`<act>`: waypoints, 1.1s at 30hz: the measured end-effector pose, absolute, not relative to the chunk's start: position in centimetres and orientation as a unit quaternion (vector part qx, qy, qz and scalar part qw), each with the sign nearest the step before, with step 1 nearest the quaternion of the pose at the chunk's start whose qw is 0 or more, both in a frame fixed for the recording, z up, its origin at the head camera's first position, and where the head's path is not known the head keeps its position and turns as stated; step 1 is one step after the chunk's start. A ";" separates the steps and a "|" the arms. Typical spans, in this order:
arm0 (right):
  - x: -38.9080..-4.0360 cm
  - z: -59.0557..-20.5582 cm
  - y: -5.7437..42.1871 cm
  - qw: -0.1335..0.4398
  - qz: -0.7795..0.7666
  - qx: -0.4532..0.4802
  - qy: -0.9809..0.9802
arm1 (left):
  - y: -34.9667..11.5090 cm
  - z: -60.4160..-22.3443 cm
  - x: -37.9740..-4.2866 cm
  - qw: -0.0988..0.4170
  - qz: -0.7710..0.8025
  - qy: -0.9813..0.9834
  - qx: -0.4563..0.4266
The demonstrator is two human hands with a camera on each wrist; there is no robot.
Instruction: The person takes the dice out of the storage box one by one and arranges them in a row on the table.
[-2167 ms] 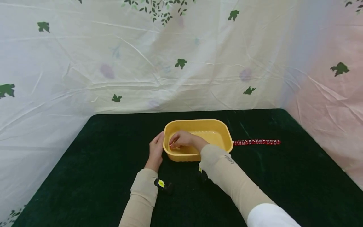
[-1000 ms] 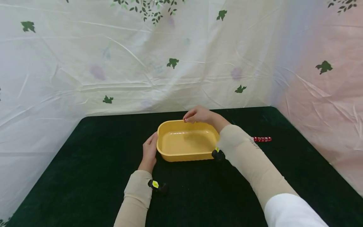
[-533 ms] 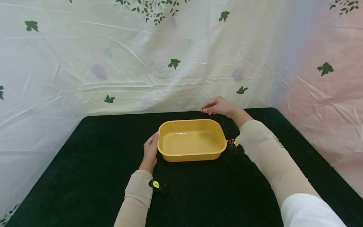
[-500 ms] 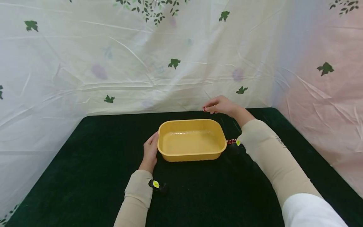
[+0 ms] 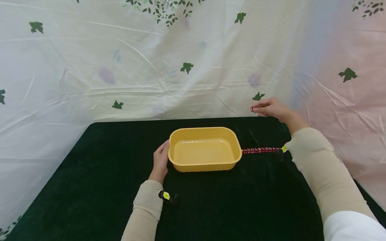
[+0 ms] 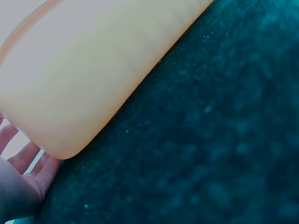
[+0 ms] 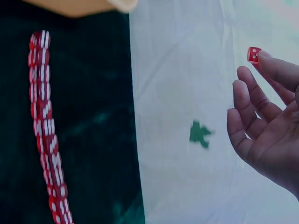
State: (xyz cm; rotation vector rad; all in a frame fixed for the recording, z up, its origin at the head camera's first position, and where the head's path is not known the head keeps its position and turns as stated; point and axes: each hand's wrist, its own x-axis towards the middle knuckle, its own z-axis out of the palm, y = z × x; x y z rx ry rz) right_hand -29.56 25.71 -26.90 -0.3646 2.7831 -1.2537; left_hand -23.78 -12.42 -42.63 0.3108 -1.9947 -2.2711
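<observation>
A red die [image 7: 253,55] with white pips is pinched between the thumb and forefinger of my right hand [image 5: 272,108]. That hand is raised above the back right of the table, its other fingers loosely bent in the right wrist view. My left hand [image 5: 160,159] rests against the left outer wall of a yellow plastic tub [image 5: 205,167]. In the left wrist view its fingers [image 6: 45,173] lie along the tub's end, not curled over the rim. The tub's visible inside holds nothing. From its right side runs a straight row of red dice [image 5: 260,150].
A dark green cloth [image 5: 211,204] covers the table. A white curtain [image 5: 144,67] with green leaf shapes hangs behind and at the sides. The right forearm passes over the right end of the dice row, hiding that end in the head view.
My right hand has come up out of the tub with the die, then moved right and higher past the back edge. The left hand stays against the tub, which looks still.
</observation>
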 end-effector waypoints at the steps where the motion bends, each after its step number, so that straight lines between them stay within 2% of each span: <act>1: -29.4 -26.9 26.4 0.031 -0.410 -0.116 0.904 | -12.4 -42.6 -23.8 0.052 -0.746 -0.656 0.102; 12: -27.4 -27.9 32.5 0.047 -0.421 -0.084 0.902 | -12.5 -42.7 -23.7 0.050 -0.745 -0.658 0.100; 33: -25.1 -35.1 39.1 0.084 -0.459 -0.014 0.884 | -12.4 -42.6 -23.7 0.052 -0.743 -0.659 0.108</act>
